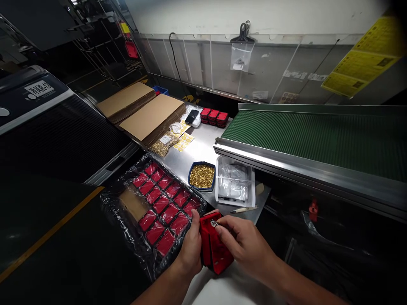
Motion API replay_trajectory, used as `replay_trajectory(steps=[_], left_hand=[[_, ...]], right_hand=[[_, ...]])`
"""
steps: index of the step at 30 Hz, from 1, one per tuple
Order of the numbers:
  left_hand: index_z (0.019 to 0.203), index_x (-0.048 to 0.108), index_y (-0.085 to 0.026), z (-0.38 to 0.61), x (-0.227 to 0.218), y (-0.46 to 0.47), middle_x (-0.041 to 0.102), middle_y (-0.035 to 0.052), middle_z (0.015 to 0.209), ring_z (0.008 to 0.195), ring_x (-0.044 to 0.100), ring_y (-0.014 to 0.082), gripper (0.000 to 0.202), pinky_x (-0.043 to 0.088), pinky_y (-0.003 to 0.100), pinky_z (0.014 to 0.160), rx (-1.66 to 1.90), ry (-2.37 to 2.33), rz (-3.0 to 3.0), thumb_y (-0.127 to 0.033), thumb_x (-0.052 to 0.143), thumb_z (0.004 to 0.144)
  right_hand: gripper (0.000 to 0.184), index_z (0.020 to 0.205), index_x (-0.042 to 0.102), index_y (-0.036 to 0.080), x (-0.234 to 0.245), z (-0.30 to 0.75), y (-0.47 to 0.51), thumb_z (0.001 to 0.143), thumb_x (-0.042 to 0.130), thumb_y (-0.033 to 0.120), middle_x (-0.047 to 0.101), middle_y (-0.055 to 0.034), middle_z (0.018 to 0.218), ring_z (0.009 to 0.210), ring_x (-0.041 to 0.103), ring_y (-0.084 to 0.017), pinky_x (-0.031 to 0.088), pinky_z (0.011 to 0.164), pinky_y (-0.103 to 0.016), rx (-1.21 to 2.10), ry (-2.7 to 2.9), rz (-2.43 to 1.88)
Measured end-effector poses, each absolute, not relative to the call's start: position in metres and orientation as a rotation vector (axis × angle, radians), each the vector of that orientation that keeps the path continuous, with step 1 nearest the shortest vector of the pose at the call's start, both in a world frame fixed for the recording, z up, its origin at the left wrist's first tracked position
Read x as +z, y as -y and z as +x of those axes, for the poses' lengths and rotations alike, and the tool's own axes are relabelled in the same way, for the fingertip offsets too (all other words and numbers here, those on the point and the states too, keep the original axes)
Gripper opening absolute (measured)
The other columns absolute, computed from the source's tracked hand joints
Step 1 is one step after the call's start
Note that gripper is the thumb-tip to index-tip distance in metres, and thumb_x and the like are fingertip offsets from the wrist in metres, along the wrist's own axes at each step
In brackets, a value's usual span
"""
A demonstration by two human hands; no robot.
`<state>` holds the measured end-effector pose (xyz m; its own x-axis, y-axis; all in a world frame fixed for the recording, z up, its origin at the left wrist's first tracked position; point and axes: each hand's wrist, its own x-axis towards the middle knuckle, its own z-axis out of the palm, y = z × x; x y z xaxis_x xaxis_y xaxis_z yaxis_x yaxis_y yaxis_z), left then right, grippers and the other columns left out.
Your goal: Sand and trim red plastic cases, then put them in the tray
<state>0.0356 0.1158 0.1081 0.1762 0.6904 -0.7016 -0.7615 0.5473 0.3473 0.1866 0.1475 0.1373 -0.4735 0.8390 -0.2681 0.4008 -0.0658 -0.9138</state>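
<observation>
My left hand (190,250) wraps around a red plastic part (213,245), its fingers (194,220) closed over the near-left edge so the piece stands steady just above the worktop (197,148). My right hand (246,243) comes in from the other side, thumb and forefinger pinched tight on a small metal piece (213,223) that sits right at the top edge of the red part; whether it is seated yet I cannot tell. So I judge this one part is mid-fitting, not finished.

Just left of my left fingers lies the plastic-wrapped tray (127,220), nearly full of matching red parts in rows, with a bare cardboard gap at its left end. Beyond my fingertips sits a blue dish of brass pieces (202,176), well filled, and beside it a clear tub of bags (234,184). Far past them a short stack of red parts (214,116) rests near the green conveyor (318,135). A good deal seems left.
</observation>
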Motion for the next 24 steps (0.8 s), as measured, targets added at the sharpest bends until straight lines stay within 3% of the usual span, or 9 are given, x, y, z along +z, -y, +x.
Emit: replay_trajectory(steps=[15, 20, 24], left_hand=[[0.130, 0.058, -0.012, 0.035, 0.105, -0.114, 0.069, 0.0147, 0.119, 0.122, 0.056, 0.0314, 0.071, 0.042, 0.043, 0.109, 1.086, -0.901, 0.069, -0.068, 0.038, 0.089], [0.128, 0.059, -0.012, 0.038, 0.108, -0.112, 0.070, 0.0145, 0.117, 0.121, 0.057, 0.0309, 0.070, 0.042, 0.044, 0.108, 1.068, -0.924, 0.056, -0.067, 0.039, 0.090], [0.123, 0.061, -0.010, 0.039, 0.111, -0.113, 0.072, 0.0151, 0.110, 0.114, 0.062, 0.0309, 0.069, 0.045, 0.043, 0.105, 1.050, -0.921, -0.028, -0.066, 0.039, 0.090]], right_hand=[[0.026, 0.082, 0.065, 0.020, 0.134, 0.171, -0.139, 0.094, 0.047, 0.035, 0.062, 0.0028, 0.069, 0.062, 0.052, -0.010, 0.041, 0.058, -0.022, 1.793, 1.550, -1.318], [0.029, 0.082, 0.064, 0.019, 0.136, 0.174, -0.138, 0.095, 0.046, 0.036, 0.062, 0.0019, 0.069, 0.061, 0.051, -0.011, 0.040, 0.056, -0.023, 1.717, 1.583, -1.301], [0.024, 0.093, 0.064, 0.021, 0.136, 0.186, -0.143, 0.097, 0.044, 0.033, 0.065, -0.0008, 0.081, 0.071, 0.058, -0.014, 0.045, 0.065, -0.027, 1.447, 1.806, -1.279]])
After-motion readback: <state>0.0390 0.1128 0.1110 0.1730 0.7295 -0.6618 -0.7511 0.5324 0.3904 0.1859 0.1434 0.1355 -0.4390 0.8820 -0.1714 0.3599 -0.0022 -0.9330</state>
